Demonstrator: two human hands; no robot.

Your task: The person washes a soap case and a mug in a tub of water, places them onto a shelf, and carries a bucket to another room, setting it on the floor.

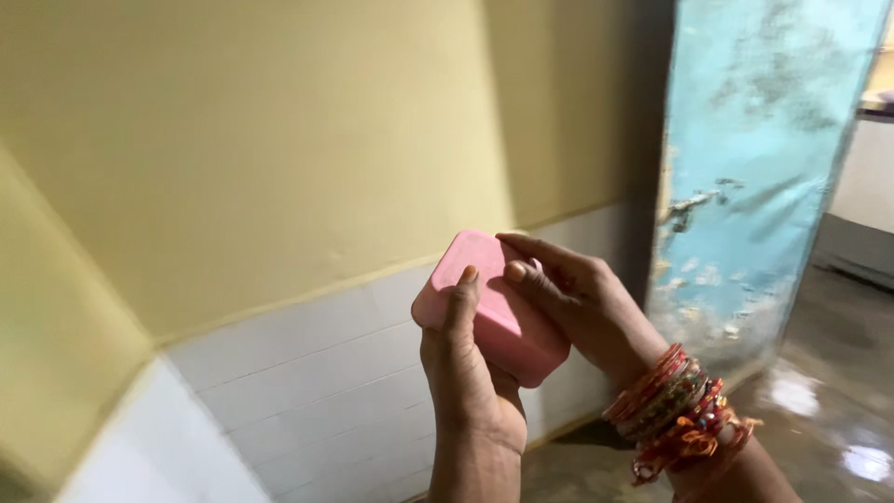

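— Up by the yellow wall [242, 140], what is that person holding?

— From where I stand, a pink soap case [489, 307], rounded at the corners and tilted, held in the air between both hands, in front of the band of white tiles [307, 391].

— How are the hands set on it?

— The left hand [470, 373] cups it from below, fingers wrapped under the box and the thumb pressed flat on its top face. The right hand [577, 298] comes in from the far side, thumb on the lid beside the other thumb, fingers curled round the back edge. Both are closed on it.

— Anything on the wrists?

— A stack of red and gold bangles [675, 410] on the right one.

— And around them?

— A worn blue door [754, 158] stands just to the right, its paint flaking near the bottom, and the floor [819, 401] beneath it shines wet.
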